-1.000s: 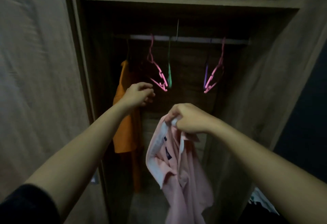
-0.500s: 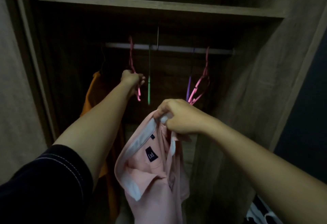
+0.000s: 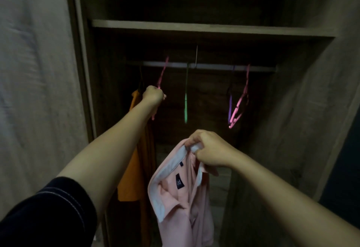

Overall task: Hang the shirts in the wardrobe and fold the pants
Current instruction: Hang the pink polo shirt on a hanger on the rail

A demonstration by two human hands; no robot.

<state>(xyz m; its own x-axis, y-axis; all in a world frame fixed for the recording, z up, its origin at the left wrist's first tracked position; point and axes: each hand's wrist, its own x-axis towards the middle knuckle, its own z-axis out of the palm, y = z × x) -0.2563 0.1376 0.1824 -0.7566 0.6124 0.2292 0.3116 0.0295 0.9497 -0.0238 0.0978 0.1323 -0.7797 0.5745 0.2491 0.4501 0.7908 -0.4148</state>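
The pink shirt (image 3: 183,204) hangs limp below the right hand (image 3: 210,149), a soft woven cloth with a white-lined collar and a small dark square label (image 3: 178,181) sewn inside the neck. The right hand's fingers are curled tight round the bunched collar, holding it up in front of the open wardrobe (image 3: 311,110).

Up and to the left of that hand, the left hand (image 3: 153,94) is closed in a fist round a thin pink plastic hanger (image 3: 162,73), whose hook leans up to the pale round rail (image 3: 210,67). Just below the left forearm hangs an orange garment (image 3: 134,159), smooth and flat. Between the two hands a slim green hanger (image 3: 186,106) dangles edge-on; above the right hand hang a purple hanger (image 3: 230,108) and another pink hanger (image 3: 241,102). Over the rail runs a flat wood-grain shelf (image 3: 194,27). A dark stitched sleeve (image 3: 48,217) covers the left upper arm.
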